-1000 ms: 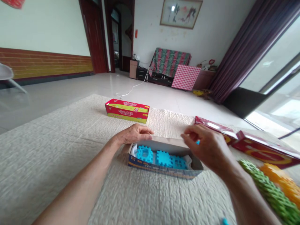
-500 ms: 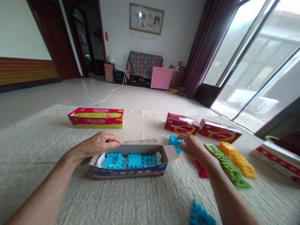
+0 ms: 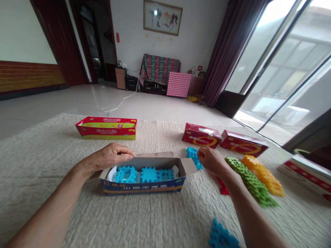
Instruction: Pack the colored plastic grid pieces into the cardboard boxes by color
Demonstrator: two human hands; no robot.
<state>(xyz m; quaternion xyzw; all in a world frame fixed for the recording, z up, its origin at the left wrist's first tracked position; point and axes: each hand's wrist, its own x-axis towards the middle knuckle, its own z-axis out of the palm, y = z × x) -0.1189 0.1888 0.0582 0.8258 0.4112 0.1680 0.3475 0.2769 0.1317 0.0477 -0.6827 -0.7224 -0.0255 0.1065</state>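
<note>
My left hand (image 3: 111, 156) is closed over the back left edge of an open blue cardboard box (image 3: 143, 188), thumb and fingers pinching its rim. Inside the box lie several blue plastic building tiles (image 3: 148, 175) with notched edges, and some white paper at the ends. My right hand (image 3: 210, 159) is curled shut at the right edge of more blue tiles (image 3: 191, 153) on the carpet, just right of the box; its fingertips are partly hidden. A red tile (image 3: 224, 188) shows under my right wrist.
Green tiles (image 3: 249, 182) and yellow tiles (image 3: 263, 175) lie in rows at the right. Another blue tile (image 3: 222, 236) lies near the front. Red boxes (image 3: 201, 135) stand behind, a red and yellow box (image 3: 107, 130) back left, and a white and red box (image 3: 306, 175) far right.
The fingers of my right hand, stretched over the blue tiles before, have curled closed at their right edge. My left hand stays on the box rim.
</note>
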